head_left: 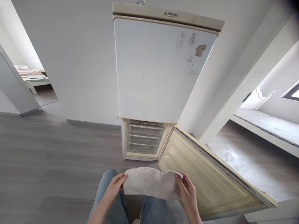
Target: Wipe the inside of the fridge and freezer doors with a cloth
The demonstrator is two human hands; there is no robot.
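Grey floor (pixel 46 161) is carrying a worn fridge (pixel 158 71), badge (pixel 171 14) looking like "Meiling", lower door (pixel 205 177) hanging open, left hand (pixel 115 185) and right hand (pixel 188 193) pinching opposite ends of a cloth (pixel 150 183).

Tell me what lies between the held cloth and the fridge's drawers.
Head view: between cloth and drawers only bare grey floor; the open door stands to the right.

The fridge (pixel 161 71) stands on the floor (pixel 46 161) against the wall (pixel 77 62), drawers (pixel 143 138) stacked in its lower compartment, lower door (pixel 210 177) open rightward. Before it, a cloth (pixel 151 183) spans left hand (pixel 115 186) to right hand (pixel 188 193).
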